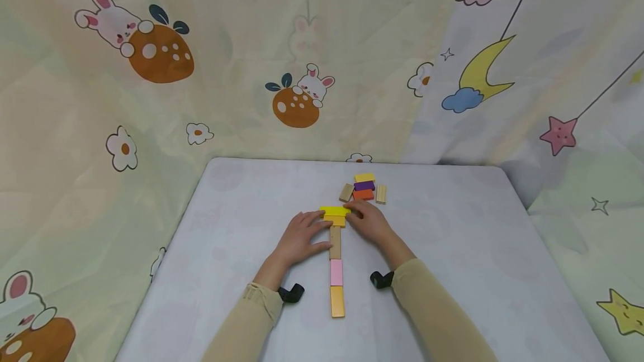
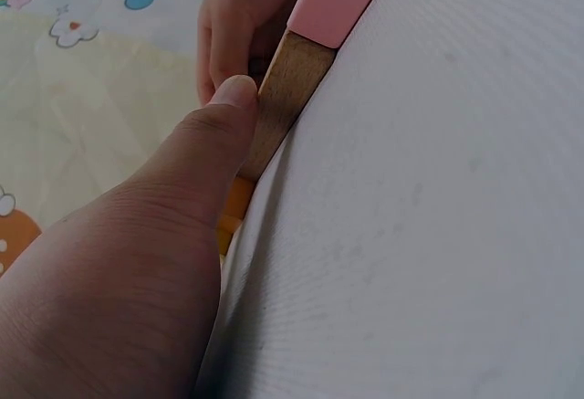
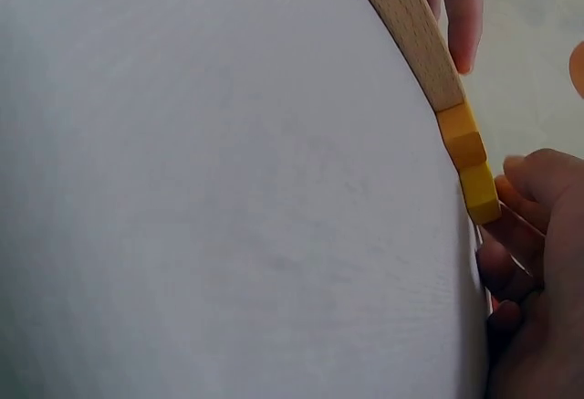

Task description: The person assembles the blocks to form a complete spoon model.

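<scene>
A yellow block (image 1: pixel 334 211) lies crosswise against a shorter orange-yellow block (image 1: pixel 334 220), topping a straight column. Below it run a bare wooden block (image 1: pixel 335 243), a pink block (image 1: pixel 336 272) and a light orange block (image 1: pixel 337 301). My right hand (image 1: pixel 371 222) pinches the yellow block's right end, with thumb and fingers bent around it in the right wrist view. From the left, my left hand (image 1: pixel 301 239) reaches the column with spread, fairly straight fingers. Its fingertips touch the top blocks' left side, and its thumb (image 2: pixel 205 134) rests against the wooden block.
Behind my right hand sits a loose group: a yellow block (image 1: pixel 364 177), a purple block (image 1: pixel 364 186), an orange-red block (image 1: pixel 363 195) and two plain wooden ones (image 1: pixel 346 192). The pale table (image 1: pixel 211 295) backs onto a cartoon-printed cloth (image 1: pixel 236 105).
</scene>
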Available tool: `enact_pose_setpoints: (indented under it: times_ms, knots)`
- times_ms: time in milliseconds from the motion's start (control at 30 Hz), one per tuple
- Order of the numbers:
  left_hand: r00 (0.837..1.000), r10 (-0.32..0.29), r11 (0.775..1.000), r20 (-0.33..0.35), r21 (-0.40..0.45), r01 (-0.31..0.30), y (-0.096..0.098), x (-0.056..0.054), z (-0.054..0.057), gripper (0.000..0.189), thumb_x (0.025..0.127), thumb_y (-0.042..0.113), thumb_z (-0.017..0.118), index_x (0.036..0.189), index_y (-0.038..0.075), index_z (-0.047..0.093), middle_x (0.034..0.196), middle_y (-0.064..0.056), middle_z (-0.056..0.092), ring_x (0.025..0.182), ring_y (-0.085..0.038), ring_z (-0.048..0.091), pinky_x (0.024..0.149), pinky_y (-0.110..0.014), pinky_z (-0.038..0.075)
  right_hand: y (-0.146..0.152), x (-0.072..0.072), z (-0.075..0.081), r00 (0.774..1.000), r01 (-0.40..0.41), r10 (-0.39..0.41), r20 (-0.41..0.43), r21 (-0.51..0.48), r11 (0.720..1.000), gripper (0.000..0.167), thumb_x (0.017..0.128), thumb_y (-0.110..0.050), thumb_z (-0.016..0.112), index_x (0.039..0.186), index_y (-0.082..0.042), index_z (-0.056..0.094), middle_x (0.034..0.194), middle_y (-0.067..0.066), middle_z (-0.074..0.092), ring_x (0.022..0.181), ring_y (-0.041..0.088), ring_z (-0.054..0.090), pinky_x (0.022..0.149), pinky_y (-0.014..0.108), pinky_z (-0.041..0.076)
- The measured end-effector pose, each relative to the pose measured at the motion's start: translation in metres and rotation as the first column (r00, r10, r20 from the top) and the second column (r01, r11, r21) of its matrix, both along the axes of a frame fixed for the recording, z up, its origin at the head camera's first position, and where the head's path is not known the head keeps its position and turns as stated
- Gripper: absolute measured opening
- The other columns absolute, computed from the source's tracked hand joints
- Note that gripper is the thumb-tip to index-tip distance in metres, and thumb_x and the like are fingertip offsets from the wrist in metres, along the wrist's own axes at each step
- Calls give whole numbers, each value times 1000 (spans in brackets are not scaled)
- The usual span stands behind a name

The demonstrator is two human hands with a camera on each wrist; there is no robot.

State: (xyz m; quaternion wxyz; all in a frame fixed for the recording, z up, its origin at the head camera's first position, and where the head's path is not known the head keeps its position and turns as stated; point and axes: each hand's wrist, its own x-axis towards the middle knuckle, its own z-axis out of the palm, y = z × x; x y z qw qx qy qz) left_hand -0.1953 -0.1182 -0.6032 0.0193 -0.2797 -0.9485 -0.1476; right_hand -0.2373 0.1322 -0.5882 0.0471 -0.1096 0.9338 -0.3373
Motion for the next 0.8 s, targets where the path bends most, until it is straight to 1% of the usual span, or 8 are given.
enact_pose_setpoints:
  times_ms: [67, 167, 333, 500, 567, 733, 800]
  knots:
    - [1000, 2, 1000, 2, -2, -2, 0, 0, 0, 67, 89, 76, 44, 147, 42, 44, 160, 9, 32, 146, -17, 31, 126, -44, 17, 1, 0, 2, 1000, 17, -16, 14, -25, 1000, 33, 99, -35, 58, 130, -26, 63, 137, 1, 59, 127, 26, 54, 111, 51, 43]
    - [1000, -2, 1000, 2, 5, 2, 0, 0, 0, 67, 89, 75, 45, 146, 41, 44, 160, 9, 32, 146, -18, 31, 126, -45, 17, 2, -1, 3, 999, 33, -32, 18, -45, 998, 31, 100, -34, 56, 128, -25, 64, 134, 2, 61, 125, 26, 55, 109, 51, 45]
    - [1000, -5, 1000, -5, 6, 5, 0, -1, -2, 67, 89, 75, 45, 146, 41, 45, 159, 9, 33, 146, -18, 32, 125, -45, 18, 6, -6, 5, 997, 74, -73, 27, -50, 996, 31, 100, -35, 55, 128, -24, 63, 131, 2, 62, 119, 26, 56, 106, 51, 47]
    - [1000, -10, 1000, -6, 11, 10, 1, -1, -2, 66, 89, 74, 46, 145, 39, 47, 159, 7, 34, 145, -19, 33, 125, -45, 19, 11, -14, 8, 991, 129, -127, 42, -43, 991, 35, 100, -32, 54, 133, -22, 60, 137, 3, 59, 125, 27, 54, 109, 52, 44]
    - [1000, -12, 1000, -8, 19, 12, 1, -1, -2, 66, 89, 74, 48, 145, 39, 48, 159, 7, 34, 145, -19, 34, 125, -46, 19, 12, -17, 9, 990, 134, -132, 43, -40, 990, 38, 100, -31, 54, 136, -20, 58, 139, 4, 57, 126, 27, 53, 110, 52, 43]
    - [1000, -4, 1000, 3, 11, 4, 0, -1, -2, 66, 89, 74, 46, 145, 40, 46, 160, 8, 33, 145, -18, 32, 125, -45, 18, 12, -26, 14, 990, 113, -111, 86, -13, 994, 50, 99, -36, 58, 145, -20, 48, 143, 5, 54, 117, 27, 53, 108, 49, 45]
    - [1000, -2, 1000, 4, 7, 2, 0, -1, -2, 66, 89, 75, 46, 145, 40, 46, 160, 8, 33, 146, -18, 32, 126, -45, 17, 11, -29, 17, 988, 105, -104, 113, -4, 994, 56, 97, -40, 60, 148, -21, 45, 147, 5, 51, 122, 27, 52, 111, 49, 43]
